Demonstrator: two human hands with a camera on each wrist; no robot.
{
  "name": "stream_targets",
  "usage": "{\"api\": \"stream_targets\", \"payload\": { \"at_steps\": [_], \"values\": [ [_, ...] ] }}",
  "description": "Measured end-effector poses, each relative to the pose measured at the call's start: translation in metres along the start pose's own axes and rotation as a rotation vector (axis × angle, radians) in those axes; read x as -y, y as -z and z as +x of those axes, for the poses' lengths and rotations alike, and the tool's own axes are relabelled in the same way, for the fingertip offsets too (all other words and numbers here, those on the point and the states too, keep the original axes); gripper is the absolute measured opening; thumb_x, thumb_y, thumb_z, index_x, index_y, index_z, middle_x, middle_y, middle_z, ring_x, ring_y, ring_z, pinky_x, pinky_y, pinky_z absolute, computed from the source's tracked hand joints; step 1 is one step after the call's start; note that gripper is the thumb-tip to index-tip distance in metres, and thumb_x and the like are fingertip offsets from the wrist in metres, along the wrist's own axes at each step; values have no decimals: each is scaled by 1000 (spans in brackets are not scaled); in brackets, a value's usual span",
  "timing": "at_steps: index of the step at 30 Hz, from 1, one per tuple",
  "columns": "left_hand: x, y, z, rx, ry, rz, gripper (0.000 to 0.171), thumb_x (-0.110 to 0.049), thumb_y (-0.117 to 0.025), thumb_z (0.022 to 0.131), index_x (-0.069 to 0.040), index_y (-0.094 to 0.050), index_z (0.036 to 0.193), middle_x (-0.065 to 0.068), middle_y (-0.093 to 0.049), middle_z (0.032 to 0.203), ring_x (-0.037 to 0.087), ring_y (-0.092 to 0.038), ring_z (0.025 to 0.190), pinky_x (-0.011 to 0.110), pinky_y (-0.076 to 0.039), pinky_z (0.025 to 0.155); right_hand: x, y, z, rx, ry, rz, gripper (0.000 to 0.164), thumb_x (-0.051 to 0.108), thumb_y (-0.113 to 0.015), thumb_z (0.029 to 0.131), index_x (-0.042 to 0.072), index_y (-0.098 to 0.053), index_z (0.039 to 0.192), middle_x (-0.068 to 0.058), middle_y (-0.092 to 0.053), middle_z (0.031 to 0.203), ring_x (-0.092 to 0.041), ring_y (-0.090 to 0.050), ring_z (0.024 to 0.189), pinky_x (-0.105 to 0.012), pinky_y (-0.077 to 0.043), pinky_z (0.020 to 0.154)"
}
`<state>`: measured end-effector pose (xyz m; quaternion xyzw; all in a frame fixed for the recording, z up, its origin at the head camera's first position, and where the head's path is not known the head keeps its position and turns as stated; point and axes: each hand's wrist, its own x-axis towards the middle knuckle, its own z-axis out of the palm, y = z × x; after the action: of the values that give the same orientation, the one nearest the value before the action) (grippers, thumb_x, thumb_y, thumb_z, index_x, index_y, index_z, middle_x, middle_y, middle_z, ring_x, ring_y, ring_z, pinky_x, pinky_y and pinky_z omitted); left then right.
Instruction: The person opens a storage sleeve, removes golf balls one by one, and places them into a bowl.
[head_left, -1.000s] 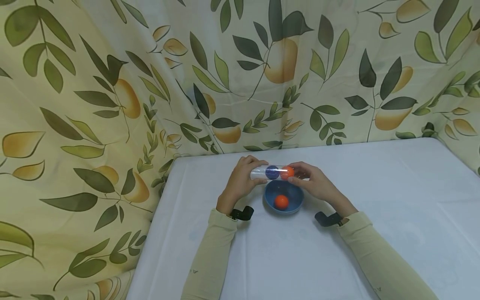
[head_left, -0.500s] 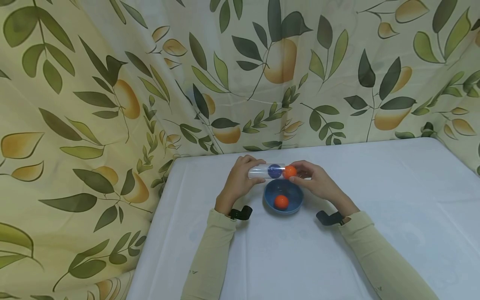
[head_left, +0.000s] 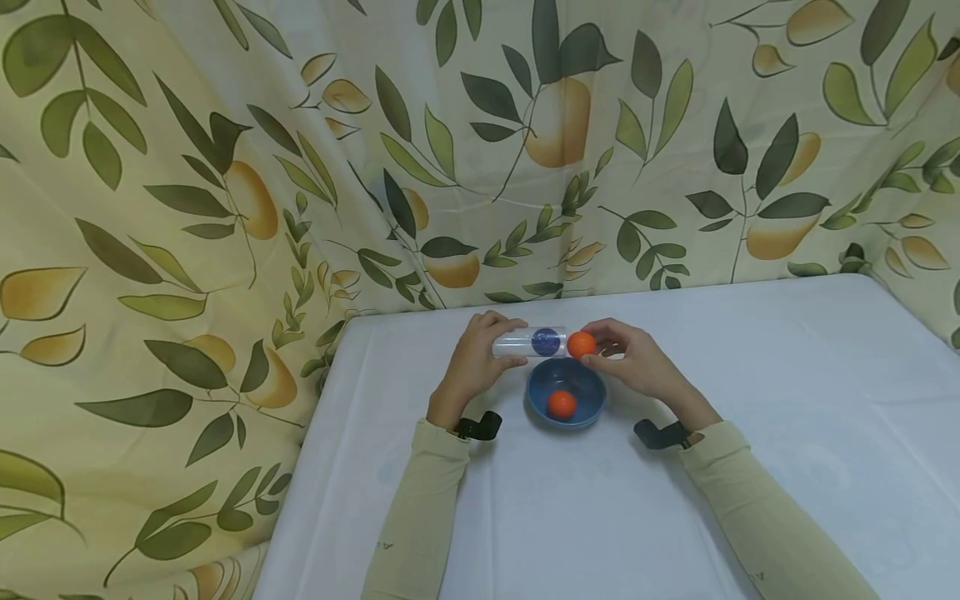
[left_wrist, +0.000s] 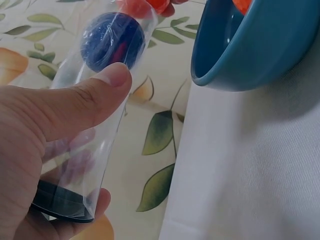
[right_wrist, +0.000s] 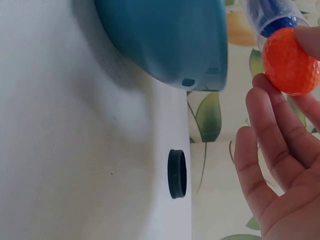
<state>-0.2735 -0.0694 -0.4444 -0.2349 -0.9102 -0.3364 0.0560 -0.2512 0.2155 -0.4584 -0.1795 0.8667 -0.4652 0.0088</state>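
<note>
My left hand [head_left: 474, 358] grips a clear plastic tube [head_left: 506, 342] that lies sideways above the table, its black closed end [left_wrist: 62, 202] by my palm. Inside the tube, near its mouth, sits a dark blue ball [head_left: 548, 342]. Between thumb and fingertips my right hand [head_left: 633, 362] pinches an orange golf ball [right_wrist: 290, 61], dimpled all over, right at the tube's mouth. Below both hands stands a blue bowl [head_left: 534, 398], and a second orange ball [head_left: 562, 405] rests in it.
A black ring-shaped cap [right_wrist: 177, 174] stands on its edge on the table in the right wrist view. White cloth covers the table [head_left: 562, 517]. Behind and to the left hangs a leaf-and-fruit patterned curtain [head_left: 480, 192]. Each wrist wears a black camera [head_left: 480, 426].
The orange golf ball has come out of the tube's mouth in my right hand, which shifted slightly right. My left hand drew the tube a little left; the blue ball stays inside.
</note>
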Motion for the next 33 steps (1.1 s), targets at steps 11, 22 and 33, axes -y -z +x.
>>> {"api": "stream_targets", "payload": {
  "at_steps": [11, 22, 33],
  "values": [
    [5, 3, 0, -8, 4, -4, 52, -26, -85, 85, -24, -68, 134, 2, -63, 128, 22, -53, 119, 43, -49, 100, 1, 7, -1, 37, 36, 29, 41, 20, -79, 91, 9, -65, 127, -7, -70, 119, -23, -61, 108, -44, -53, 97],
    [6, 6, -2, -32, 6, -16, 52, -24, -86, 83, -23, -69, 132, 3, -63, 127, 23, -53, 118, 43, -49, 100, -7, 3, -3, 133, 62, 42, 40, 13, -80, 87, 8, -67, 125, -8, -69, 118, -22, -58, 108, -39, -52, 96],
    [9, 7, -2, -60, 0, -19, 53, -23, -87, 82, -22, -69, 131, 4, -64, 126, 23, -54, 118, 44, -49, 99, -13, -1, -6, 171, 111, -12, 41, 14, -84, 83, 12, -70, 122, -7, -70, 120, -22, -57, 102, -46, -50, 96]
  ]
}}
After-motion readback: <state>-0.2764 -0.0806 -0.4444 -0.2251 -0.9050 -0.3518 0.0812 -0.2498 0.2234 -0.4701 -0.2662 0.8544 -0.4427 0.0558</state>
